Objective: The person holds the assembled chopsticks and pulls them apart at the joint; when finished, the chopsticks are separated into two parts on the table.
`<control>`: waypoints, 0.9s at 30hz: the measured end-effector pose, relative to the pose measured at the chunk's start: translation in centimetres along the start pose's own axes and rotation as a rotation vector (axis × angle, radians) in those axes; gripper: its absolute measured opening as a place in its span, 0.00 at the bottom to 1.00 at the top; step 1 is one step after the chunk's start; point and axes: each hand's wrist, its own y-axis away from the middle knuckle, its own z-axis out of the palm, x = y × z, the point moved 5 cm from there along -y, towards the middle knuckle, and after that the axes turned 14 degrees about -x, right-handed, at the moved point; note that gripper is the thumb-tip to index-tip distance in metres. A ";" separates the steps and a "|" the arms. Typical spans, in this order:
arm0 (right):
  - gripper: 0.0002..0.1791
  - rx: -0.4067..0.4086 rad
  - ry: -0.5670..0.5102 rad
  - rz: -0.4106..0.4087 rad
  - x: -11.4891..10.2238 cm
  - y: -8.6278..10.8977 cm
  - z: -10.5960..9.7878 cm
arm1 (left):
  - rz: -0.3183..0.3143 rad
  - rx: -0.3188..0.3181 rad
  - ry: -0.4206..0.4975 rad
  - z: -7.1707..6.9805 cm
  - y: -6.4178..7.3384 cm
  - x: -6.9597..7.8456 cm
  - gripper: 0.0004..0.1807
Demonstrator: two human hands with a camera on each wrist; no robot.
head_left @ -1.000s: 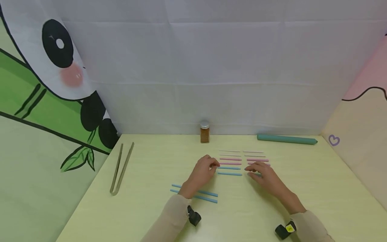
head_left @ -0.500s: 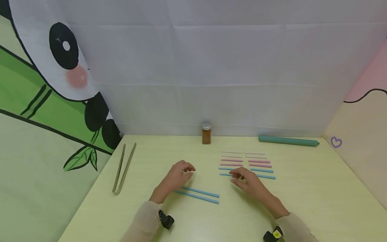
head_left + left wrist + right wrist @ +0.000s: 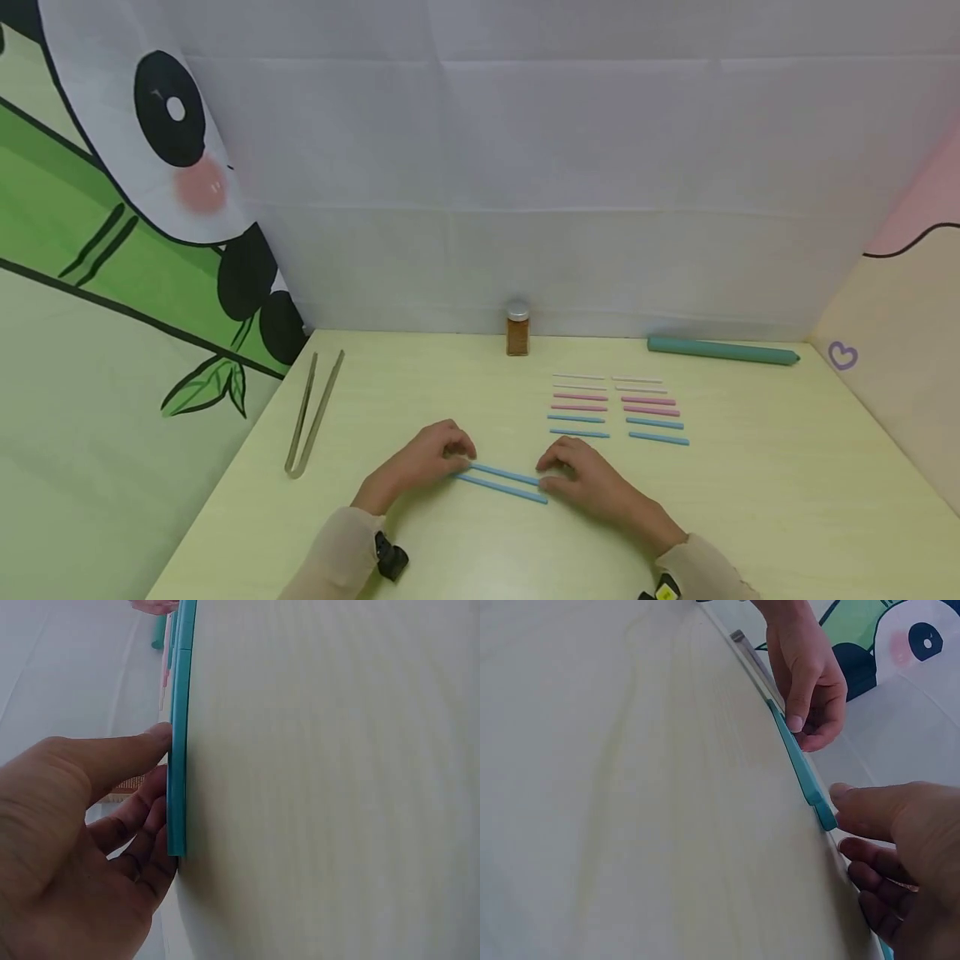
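Two long blue sticks lie nearly parallel at the front middle of the table. My left hand (image 3: 431, 454) is at the left end of the far blue stick (image 3: 504, 475), thumb and curled fingers about it; the contact is partly hidden. The near blue stick (image 3: 502, 490) lies just in front, and in the left wrist view a blue stick (image 3: 178, 765) crosses before those fingertips. At the sticks' right end is my right hand (image 3: 592, 483), its thumb by the far stick's tip and its fingers apart. The right wrist view shows a gap between that thumb and the fingers.
Shorter sticks lie in two columns behind my right hand: blue (image 3: 658, 438), pink (image 3: 650, 412) and thin pale ones (image 3: 579, 377). Metal tongs (image 3: 313, 417) lie at the left. A silver-lidded jar (image 3: 517, 332) and a green roll (image 3: 723, 350) are along the back wall.
Both hands have left the short sticks at the right and come down and left to the two long blue sticks. The short blue sticks they covered now show fully.
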 end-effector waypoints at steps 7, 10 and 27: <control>0.05 -0.022 0.089 -0.005 -0.7 0.0 0.3 | 0.040 -0.006 -0.063 0.4 -0.6 -0.2 0.02; 0.05 -0.013 0.089 0.002 -0.8 0.0 0.2 | 0.040 -0.005 -0.094 0.4 -0.8 -0.2 0.03; 0.06 0.130 0.030 -0.063 -2.6 -0.9 -1.6 | 0.075 -0.028 -0.175 -0.5 -2.1 5.3 0.06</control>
